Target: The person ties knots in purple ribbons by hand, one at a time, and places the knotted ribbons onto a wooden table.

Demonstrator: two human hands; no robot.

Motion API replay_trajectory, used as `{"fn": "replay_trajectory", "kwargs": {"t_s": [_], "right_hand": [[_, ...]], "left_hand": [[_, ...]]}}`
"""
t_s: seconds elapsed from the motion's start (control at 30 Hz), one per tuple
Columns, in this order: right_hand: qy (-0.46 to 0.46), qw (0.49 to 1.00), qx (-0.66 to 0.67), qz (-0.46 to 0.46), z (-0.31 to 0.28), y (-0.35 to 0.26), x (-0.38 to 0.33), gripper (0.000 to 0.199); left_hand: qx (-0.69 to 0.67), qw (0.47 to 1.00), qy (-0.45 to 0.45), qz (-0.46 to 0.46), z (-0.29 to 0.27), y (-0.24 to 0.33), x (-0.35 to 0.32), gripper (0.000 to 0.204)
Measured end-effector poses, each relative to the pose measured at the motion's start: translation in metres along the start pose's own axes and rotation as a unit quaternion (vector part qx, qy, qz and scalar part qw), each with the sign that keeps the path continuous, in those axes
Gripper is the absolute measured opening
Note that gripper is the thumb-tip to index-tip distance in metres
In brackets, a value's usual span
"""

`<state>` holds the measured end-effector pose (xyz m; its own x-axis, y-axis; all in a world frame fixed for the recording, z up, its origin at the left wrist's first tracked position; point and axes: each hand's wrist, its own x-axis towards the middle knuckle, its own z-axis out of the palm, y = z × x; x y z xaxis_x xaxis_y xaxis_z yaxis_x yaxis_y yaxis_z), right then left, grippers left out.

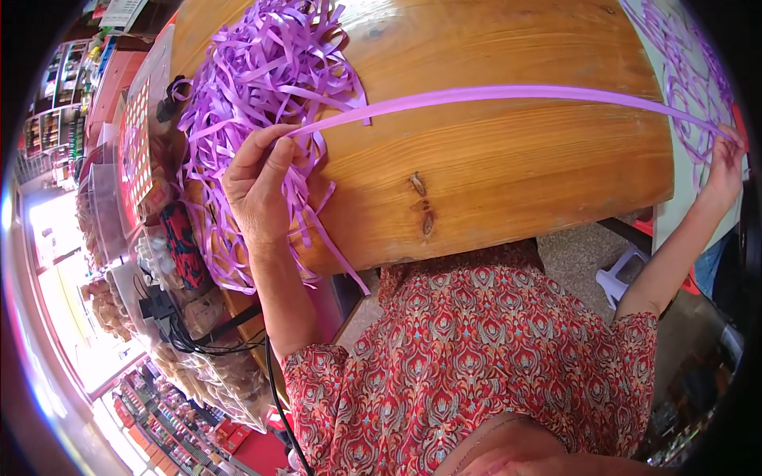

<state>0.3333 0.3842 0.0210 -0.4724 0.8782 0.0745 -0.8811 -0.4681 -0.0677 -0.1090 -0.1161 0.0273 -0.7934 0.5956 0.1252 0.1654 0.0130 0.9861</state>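
Observation:
A long purple ribbon (492, 94) is stretched above the wooden table (508, 159), bowing slightly in the fisheye picture. At its left end, my left hand (262, 182) pinches it between thumb and fingers. My right hand (724, 163) grips the other end, far to the right, past the table's edge. Just beyond and around my left hand lies a big tangled heap of purple ribbons (266, 67), some strands hanging over the near edge. More purple ribbons (686, 71) lie loosely on a pale surface beyond my right hand.
Clear plastic bags (214, 373) and a black plug with cables (167, 313) crowd the left side. A dark-and-red patterned object (184, 246) lies by the heap. A white plastic stool (619, 278) stands on the floor at the right. Stocked shelves (163, 420) show at lower left.

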Motion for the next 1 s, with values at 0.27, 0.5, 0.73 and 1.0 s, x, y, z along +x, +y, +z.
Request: {"fn": "replay_trajectory", "kwargs": {"t_s": [0.27, 0.5, 0.73, 1.0], "right_hand": [[-0.039, 0.998, -0.007, 0.047, -0.004, 0.019, 0.002, 0.014], [-0.061, 0.928, -0.364, -0.044, 0.003, 0.079, -0.018, 0.027], [-0.124, 0.599, -0.778, -0.145, 0.049, 0.262, -0.096, 0.028], [-0.403, 0.672, -0.617, 0.062, 0.063, 0.325, -0.116, 0.029]], "left_hand": [[-0.214, 0.976, 0.024, 0.009, 0.002, -0.006, 0.003, 0.015], [-0.604, 0.796, -0.009, -0.038, 0.022, -0.007, 0.014, 0.017], [-0.272, 0.959, -0.078, -0.005, 0.075, 0.023, -0.001, 0.012], [-0.22, 0.959, -0.171, -0.045, 0.119, 0.032, -0.018, 0.016]]}}
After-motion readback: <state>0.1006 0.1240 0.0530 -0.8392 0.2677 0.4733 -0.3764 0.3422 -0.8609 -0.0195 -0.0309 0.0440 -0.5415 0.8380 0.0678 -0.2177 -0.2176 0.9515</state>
